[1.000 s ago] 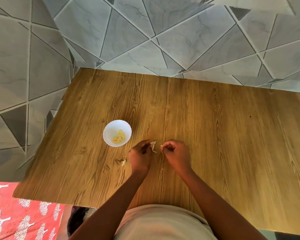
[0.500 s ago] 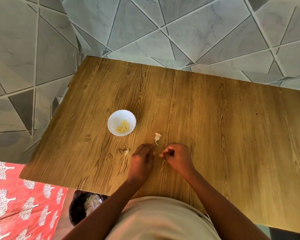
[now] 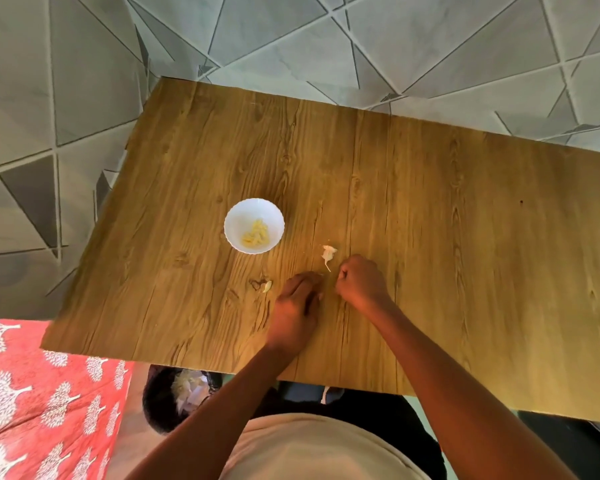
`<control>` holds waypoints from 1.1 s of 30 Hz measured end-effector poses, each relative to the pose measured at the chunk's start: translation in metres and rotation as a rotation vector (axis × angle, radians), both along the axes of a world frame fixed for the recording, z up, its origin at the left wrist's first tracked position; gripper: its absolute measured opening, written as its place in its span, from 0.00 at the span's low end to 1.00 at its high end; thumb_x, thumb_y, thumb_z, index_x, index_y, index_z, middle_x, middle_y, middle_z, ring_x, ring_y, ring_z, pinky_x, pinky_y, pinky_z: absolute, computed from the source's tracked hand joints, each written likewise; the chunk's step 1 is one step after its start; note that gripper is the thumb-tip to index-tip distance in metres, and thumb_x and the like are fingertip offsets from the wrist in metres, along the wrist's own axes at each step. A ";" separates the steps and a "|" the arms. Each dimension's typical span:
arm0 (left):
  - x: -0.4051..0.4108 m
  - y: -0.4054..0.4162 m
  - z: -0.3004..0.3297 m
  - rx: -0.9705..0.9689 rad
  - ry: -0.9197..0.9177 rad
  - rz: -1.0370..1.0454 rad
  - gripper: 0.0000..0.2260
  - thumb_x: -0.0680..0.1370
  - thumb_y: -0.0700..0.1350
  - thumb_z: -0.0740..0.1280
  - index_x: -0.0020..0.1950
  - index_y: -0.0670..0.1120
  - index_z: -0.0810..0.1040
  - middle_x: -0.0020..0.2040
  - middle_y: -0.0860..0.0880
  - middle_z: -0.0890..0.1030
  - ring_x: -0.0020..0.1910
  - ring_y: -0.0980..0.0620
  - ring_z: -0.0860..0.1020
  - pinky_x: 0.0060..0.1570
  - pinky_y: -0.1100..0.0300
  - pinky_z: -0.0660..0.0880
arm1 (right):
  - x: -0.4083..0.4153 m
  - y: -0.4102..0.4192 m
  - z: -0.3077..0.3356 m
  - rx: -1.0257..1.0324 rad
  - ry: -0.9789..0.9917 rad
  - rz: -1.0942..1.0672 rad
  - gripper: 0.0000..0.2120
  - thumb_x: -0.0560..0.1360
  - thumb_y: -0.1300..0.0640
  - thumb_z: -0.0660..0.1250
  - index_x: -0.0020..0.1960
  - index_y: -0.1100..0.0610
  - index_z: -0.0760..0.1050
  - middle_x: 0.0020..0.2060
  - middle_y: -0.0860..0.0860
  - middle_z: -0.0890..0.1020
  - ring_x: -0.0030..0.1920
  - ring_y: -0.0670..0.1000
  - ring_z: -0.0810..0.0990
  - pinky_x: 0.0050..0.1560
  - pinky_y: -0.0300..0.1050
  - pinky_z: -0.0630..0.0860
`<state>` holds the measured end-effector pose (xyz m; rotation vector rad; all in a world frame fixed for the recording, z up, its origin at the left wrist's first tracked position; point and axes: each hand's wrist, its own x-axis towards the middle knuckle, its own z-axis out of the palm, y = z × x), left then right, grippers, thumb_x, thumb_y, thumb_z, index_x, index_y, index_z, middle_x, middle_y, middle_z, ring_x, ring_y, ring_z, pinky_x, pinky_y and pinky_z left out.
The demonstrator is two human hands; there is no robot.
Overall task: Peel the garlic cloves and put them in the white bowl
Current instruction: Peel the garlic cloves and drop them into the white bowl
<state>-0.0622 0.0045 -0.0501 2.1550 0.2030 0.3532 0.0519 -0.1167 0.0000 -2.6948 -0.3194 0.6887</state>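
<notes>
White bowl (image 3: 254, 225) seen left of frame centre on wooden table (image 3: 430, 220), peeled yellow garlic cloves (image 3: 256, 233) heaped inside. Scrap of white garlic skin (image 3: 328, 255) seen lying on table right of bowl, just above hands. Small clove (image 3: 267, 286) seen on table left of left hand. Left hand (image 3: 298, 303) laid on table, fingers curled downward; grip could not be told, contents hidden. Right hand (image 3: 361, 284) clenched into fist beside it; anything pinched could not be made out. Dark bin (image 3: 174, 400) with white peelings seen below table edge, lower left.
</notes>
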 end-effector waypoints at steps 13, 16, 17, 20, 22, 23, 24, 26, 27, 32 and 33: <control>0.002 -0.011 0.014 -0.115 0.098 0.175 0.09 0.81 0.39 0.70 0.60 0.47 0.84 0.57 0.55 0.84 0.56 0.61 0.80 0.59 0.59 0.78 | 0.023 -0.009 0.019 0.125 0.196 0.055 0.10 0.70 0.59 0.81 0.47 0.58 0.82 0.42 0.48 0.83 0.47 0.48 0.84 0.42 0.41 0.77; 0.009 -0.016 0.021 -0.198 0.159 0.191 0.07 0.82 0.44 0.70 0.57 0.49 0.86 0.52 0.57 0.86 0.51 0.63 0.82 0.52 0.64 0.77 | 0.014 -0.033 0.014 0.375 0.110 0.069 0.12 0.69 0.61 0.81 0.40 0.50 0.79 0.36 0.44 0.82 0.37 0.40 0.81 0.38 0.35 0.74; 0.011 -0.017 0.023 -0.230 0.170 0.169 0.06 0.82 0.44 0.70 0.56 0.48 0.87 0.50 0.58 0.87 0.49 0.63 0.82 0.50 0.67 0.75 | 0.009 -0.037 0.010 0.427 0.067 0.078 0.11 0.69 0.62 0.80 0.40 0.50 0.80 0.35 0.44 0.82 0.36 0.40 0.81 0.37 0.32 0.73; 0.017 -0.019 0.027 -0.327 0.197 0.144 0.06 0.81 0.42 0.72 0.55 0.48 0.88 0.49 0.58 0.87 0.49 0.61 0.84 0.51 0.66 0.77 | 0.003 -0.044 0.005 0.507 0.020 0.086 0.07 0.72 0.62 0.78 0.43 0.53 0.82 0.36 0.44 0.83 0.38 0.39 0.81 0.37 0.30 0.73; 0.018 -0.019 0.027 -0.369 0.211 0.156 0.06 0.80 0.42 0.72 0.55 0.48 0.88 0.49 0.57 0.87 0.50 0.59 0.84 0.52 0.63 0.78 | 0.004 -0.046 0.004 0.532 0.007 0.130 0.06 0.72 0.63 0.78 0.44 0.54 0.82 0.36 0.44 0.83 0.39 0.38 0.82 0.38 0.29 0.74; 0.017 -0.019 0.027 -0.378 0.214 0.140 0.06 0.80 0.42 0.73 0.55 0.48 0.88 0.49 0.57 0.87 0.50 0.59 0.84 0.52 0.63 0.78 | 0.003 -0.047 0.004 0.531 -0.013 0.153 0.07 0.72 0.63 0.78 0.44 0.54 0.82 0.37 0.44 0.83 0.40 0.38 0.82 0.38 0.29 0.74; 0.017 -0.019 0.028 -0.383 0.219 0.124 0.06 0.79 0.42 0.74 0.54 0.48 0.88 0.48 0.57 0.88 0.50 0.58 0.85 0.52 0.63 0.79 | 0.003 -0.047 0.003 0.528 -0.029 0.165 0.07 0.72 0.62 0.78 0.45 0.53 0.81 0.37 0.44 0.83 0.41 0.39 0.82 0.38 0.29 0.73; 0.018 -0.017 0.027 -0.405 0.231 0.115 0.04 0.77 0.41 0.75 0.51 0.48 0.88 0.46 0.56 0.88 0.48 0.56 0.85 0.52 0.60 0.80 | 0.003 -0.048 0.001 0.541 -0.043 0.183 0.08 0.72 0.62 0.78 0.45 0.53 0.81 0.37 0.45 0.83 0.42 0.39 0.82 0.38 0.28 0.73; 0.019 -0.017 0.027 -0.416 0.244 0.118 0.03 0.77 0.42 0.76 0.49 0.48 0.88 0.45 0.55 0.87 0.47 0.55 0.85 0.51 0.58 0.81 | 0.002 -0.048 0.000 0.546 -0.048 0.196 0.07 0.72 0.61 0.78 0.46 0.54 0.81 0.37 0.45 0.83 0.42 0.39 0.82 0.39 0.28 0.73; 0.026 -0.012 0.032 -0.496 0.283 0.098 0.03 0.76 0.36 0.76 0.46 0.43 0.86 0.42 0.48 0.86 0.44 0.50 0.84 0.48 0.58 0.80 | -0.002 -0.051 -0.006 0.590 -0.085 0.230 0.07 0.74 0.60 0.76 0.50 0.55 0.82 0.42 0.47 0.83 0.43 0.40 0.81 0.42 0.32 0.74; 0.027 -0.012 0.033 -0.518 0.290 0.091 0.03 0.76 0.35 0.75 0.46 0.43 0.86 0.42 0.47 0.86 0.43 0.52 0.83 0.48 0.61 0.79 | -0.003 -0.052 -0.007 0.598 -0.081 0.242 0.07 0.75 0.61 0.75 0.52 0.55 0.83 0.44 0.48 0.84 0.44 0.41 0.81 0.43 0.33 0.74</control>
